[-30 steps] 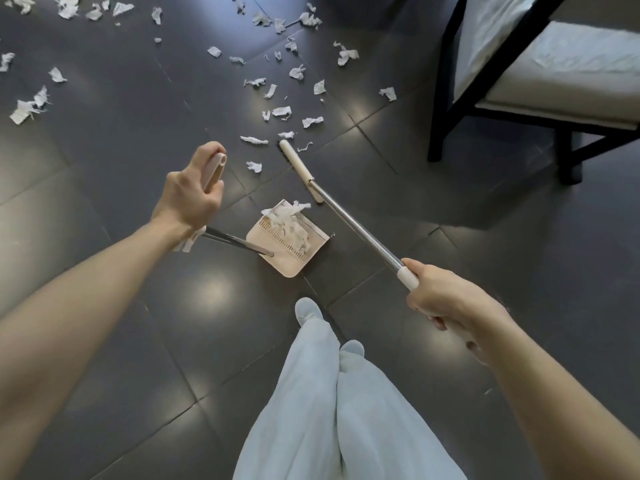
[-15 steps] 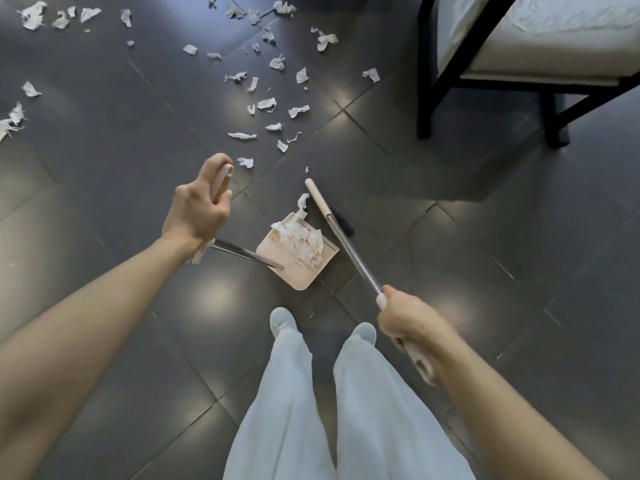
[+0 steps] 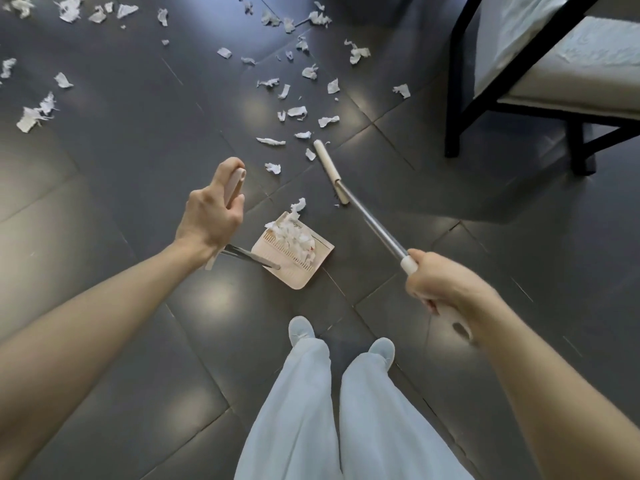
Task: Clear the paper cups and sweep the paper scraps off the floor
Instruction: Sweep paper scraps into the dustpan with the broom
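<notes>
My left hand [image 3: 211, 211] grips the beige handle of a long-handled dustpan [image 3: 298, 268], which rests on the dark floor holding a pile of white paper scraps [image 3: 294, 233]. My right hand [image 3: 440, 289] grips the end of a broom [image 3: 330, 169] with a metal shaft; its beige head sits on the floor beyond the pan, a gap away. One scrap [image 3: 298, 206] lies just at the pan's far lip. Several white scraps [image 3: 298, 110] are scattered on the tiles beyond the broom head, more at the far left [image 3: 34, 114]. No paper cups show.
A black-framed chair [image 3: 453, 98] with a pale cushion stands at the upper right, its legs close to the broom head. My feet in pale shoes [image 3: 301, 329] and light trousers stand just behind the dustpan. Dark glossy floor tiles [image 3: 121, 150] spread all around.
The broom head has swung away from the dustpan's lip, back out toward the scattered scraps. The dustpan and my left hand stayed about where they were.
</notes>
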{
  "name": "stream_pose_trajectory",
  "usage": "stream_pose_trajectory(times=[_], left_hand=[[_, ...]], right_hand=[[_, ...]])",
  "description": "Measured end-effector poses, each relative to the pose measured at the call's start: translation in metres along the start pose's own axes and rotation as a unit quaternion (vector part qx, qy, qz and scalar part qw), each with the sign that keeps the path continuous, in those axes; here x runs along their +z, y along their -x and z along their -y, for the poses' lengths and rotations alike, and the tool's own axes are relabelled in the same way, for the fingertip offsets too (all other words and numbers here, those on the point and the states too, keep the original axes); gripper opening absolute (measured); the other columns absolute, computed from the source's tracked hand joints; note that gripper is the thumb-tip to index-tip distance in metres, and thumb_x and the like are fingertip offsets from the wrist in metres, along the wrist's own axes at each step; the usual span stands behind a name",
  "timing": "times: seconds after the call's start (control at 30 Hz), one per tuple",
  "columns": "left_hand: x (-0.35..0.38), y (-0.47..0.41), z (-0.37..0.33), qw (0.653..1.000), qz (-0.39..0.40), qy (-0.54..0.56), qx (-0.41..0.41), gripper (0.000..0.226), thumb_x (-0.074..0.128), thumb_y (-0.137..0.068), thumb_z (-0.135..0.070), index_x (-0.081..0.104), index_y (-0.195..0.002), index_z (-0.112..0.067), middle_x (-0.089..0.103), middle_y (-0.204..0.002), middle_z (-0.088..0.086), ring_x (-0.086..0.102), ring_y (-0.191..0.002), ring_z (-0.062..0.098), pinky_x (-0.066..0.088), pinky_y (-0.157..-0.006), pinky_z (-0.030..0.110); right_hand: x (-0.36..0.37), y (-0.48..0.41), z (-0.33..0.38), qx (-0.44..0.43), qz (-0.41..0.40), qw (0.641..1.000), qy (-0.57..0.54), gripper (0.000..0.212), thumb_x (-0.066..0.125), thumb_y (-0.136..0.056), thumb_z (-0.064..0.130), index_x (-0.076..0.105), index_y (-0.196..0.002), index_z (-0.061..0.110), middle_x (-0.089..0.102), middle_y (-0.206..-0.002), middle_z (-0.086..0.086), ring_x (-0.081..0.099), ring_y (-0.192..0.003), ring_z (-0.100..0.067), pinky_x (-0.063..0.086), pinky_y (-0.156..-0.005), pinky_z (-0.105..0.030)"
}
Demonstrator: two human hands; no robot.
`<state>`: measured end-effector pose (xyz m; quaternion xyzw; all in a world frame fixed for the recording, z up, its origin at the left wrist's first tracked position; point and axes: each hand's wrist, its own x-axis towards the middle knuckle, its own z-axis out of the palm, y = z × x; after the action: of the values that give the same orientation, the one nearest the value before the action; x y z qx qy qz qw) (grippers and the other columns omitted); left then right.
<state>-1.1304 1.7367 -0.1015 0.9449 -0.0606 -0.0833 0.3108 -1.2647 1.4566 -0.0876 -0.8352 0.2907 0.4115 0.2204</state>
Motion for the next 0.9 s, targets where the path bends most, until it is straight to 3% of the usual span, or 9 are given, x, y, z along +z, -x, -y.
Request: stream_pose_trajectory(times=[0.1, 0.33, 0.43, 0.53, 0.63, 0.9], left_hand=[[-0.009, -0.005, 0.015, 1.000, -0.015, -0.004, -0.019, 0.038, 0.050, -0.093, -0.013, 0.044, -0.126, -0.028, 0.061, -0.083, 0.013, 0.056, -0.072, 0.036, 0.044, -0.068, 0.034], [-0.027, -0.037, 0.043, 0.998, -0.051, 0.013, -0.038, 0.038, 0.050, -0.092, -0.015, 0.043, -0.123, -0.035, 0.064, -0.088, 0.011, 0.059, -0.076, 0.036, 0.050, -0.072, 0.039], [-0.033, -0.053, 0.050, 0.997, -0.059, 0.023, -0.042, 0.039, 0.051, -0.091, -0.014, 0.046, -0.124, -0.033, 0.063, -0.087, 0.008, 0.058, -0.075, 0.034, 0.050, -0.072, 0.037], [-0.034, -0.064, 0.054, 0.997, -0.057, 0.032, -0.046, 0.040, 0.052, -0.090, -0.013, 0.047, -0.126, -0.030, 0.062, -0.089, 0.006, 0.057, -0.079, 0.032, 0.046, -0.073, 0.033], [-0.035, -0.071, 0.054, 0.998, -0.046, 0.036, -0.035, 0.040, 0.052, -0.091, -0.013, 0.047, -0.127, -0.028, 0.062, -0.090, 0.008, 0.056, -0.080, 0.033, 0.045, -0.074, 0.034], [-0.043, -0.060, 0.062, 0.998, -0.033, 0.040, -0.033, 0.039, 0.051, -0.092, -0.013, 0.046, -0.127, -0.028, 0.062, -0.088, 0.008, 0.059, -0.079, 0.036, 0.050, -0.075, 0.040]], right_hand=[[-0.012, -0.033, 0.027, -0.002, -0.036, 0.998, 0.047, 0.031, 0.044, -0.084, 0.006, 0.050, -0.113, 0.015, 0.060, -0.072, -0.009, 0.056, -0.059, -0.025, 0.039, -0.047, -0.024], [-0.005, -0.074, 0.080, 0.008, -0.022, 0.998, 0.062, 0.019, 0.037, -0.091, 0.009, 0.044, -0.108, 0.012, 0.059, -0.083, -0.009, 0.056, -0.058, -0.023, 0.045, -0.053, -0.024], [0.012, -0.062, 0.095, -0.011, 0.013, 0.994, 0.109, 0.036, 0.039, -0.088, 0.009, 0.048, -0.121, 0.019, 0.055, -0.075, -0.002, 0.055, -0.055, -0.018, 0.043, -0.050, -0.022], [0.028, -0.037, 0.101, -0.020, 0.083, 0.987, 0.135, 0.056, 0.039, -0.087, 0.008, 0.037, -0.141, 0.026, 0.057, -0.073, -0.001, 0.056, -0.055, -0.016, 0.047, -0.056, -0.023], [0.030, -0.020, 0.096, -0.016, 0.127, 0.985, 0.118, 0.078, 0.036, -0.081, 0.002, 0.023, -0.149, 0.038, 0.061, -0.081, -0.004, 0.051, -0.046, -0.015, 0.041, -0.045, -0.021], [0.016, -0.001, 0.082, 0.010, 0.068, 0.998, 0.011, 0.079, 0.039, -0.081, 0.002, 0.023, -0.149, 0.039, 0.058, -0.075, -0.008, 0.050, -0.044, -0.018, 0.043, -0.045, -0.024]])
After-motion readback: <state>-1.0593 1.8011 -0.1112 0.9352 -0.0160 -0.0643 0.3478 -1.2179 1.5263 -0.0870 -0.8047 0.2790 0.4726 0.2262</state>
